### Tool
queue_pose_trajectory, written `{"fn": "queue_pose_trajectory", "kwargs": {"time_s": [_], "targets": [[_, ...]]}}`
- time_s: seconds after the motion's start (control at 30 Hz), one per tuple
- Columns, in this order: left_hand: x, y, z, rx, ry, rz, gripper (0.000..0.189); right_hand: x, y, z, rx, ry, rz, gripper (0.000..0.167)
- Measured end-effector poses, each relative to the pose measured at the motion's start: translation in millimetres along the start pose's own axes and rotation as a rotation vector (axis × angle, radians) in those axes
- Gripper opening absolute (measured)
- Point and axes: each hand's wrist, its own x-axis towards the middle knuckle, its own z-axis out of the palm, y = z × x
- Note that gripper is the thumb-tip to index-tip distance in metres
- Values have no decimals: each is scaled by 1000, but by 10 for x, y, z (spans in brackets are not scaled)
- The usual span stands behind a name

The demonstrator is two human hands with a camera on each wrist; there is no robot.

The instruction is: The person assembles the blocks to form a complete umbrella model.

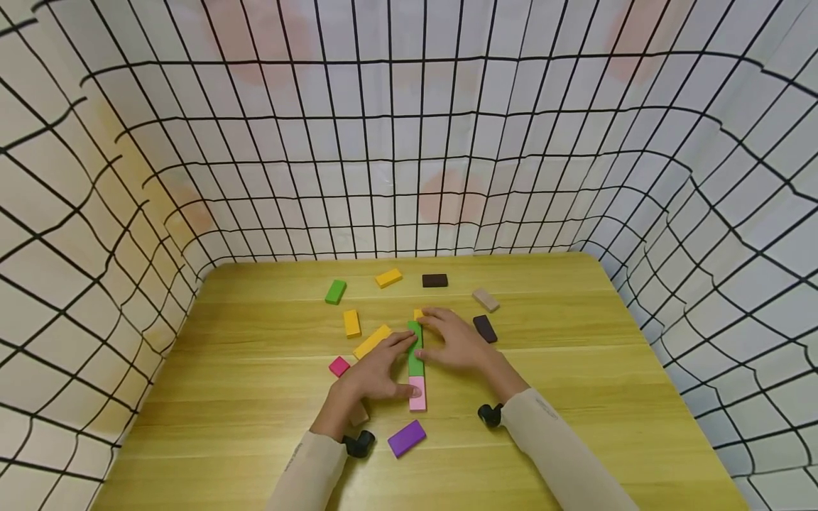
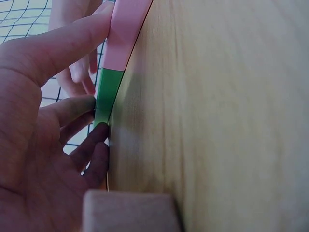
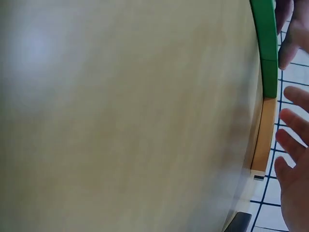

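Observation:
A straight line of blocks runs away from me on the table: a pink block [image 1: 417, 403] nearest, then two green blocks [image 1: 415, 365], then a yellow block [image 3: 263, 137] mostly covered in the head view. My left hand [image 1: 378, 372] lies along the line's left side. Its thumb touches the pink block [image 2: 128, 36], and its extended fingertips rest at a green block [image 2: 108, 87]. From the right, my right hand [image 1: 456, 342] reaches over the far end, fingers spread loosely above the yellow block and thumb beside the green. Neither hand curls round a block.
Loose blocks lie around: purple [image 1: 407, 438] in front, tan [image 1: 359, 414] by the left wrist, magenta [image 1: 339, 366] and several yellow ones [image 1: 352, 323] to the left, green [image 1: 335, 292] and dark ones [image 1: 435, 280] farther back. Black wire mesh [image 1: 390, 160] borders the wooden table [image 1: 562, 440].

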Motion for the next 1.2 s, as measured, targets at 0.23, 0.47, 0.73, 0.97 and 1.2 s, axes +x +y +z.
{"fn": "queue_pose_trajectory", "kwargs": {"time_s": [0.23, 0.47, 0.73, 0.97, 1.2], "targets": [[3, -10, -4, -1, 4, 0, 105, -98, -32, 3, -68, -35, -75, 98], [-19, 23, -12, -8, 11, -10, 104, -147, -64, 18, -57, -100, -65, 104], [-8, 17, 7, 7, 16, 4, 102, -158, -70, 21, -40, -109, -68, 105], [2, 10, 14, 12, 17, 15, 100, -160, -77, 10, -50, -111, -64, 105], [-14, 23, 14, 6, 19, 13, 99, -155, -66, 21, -65, -106, -58, 105]]}}
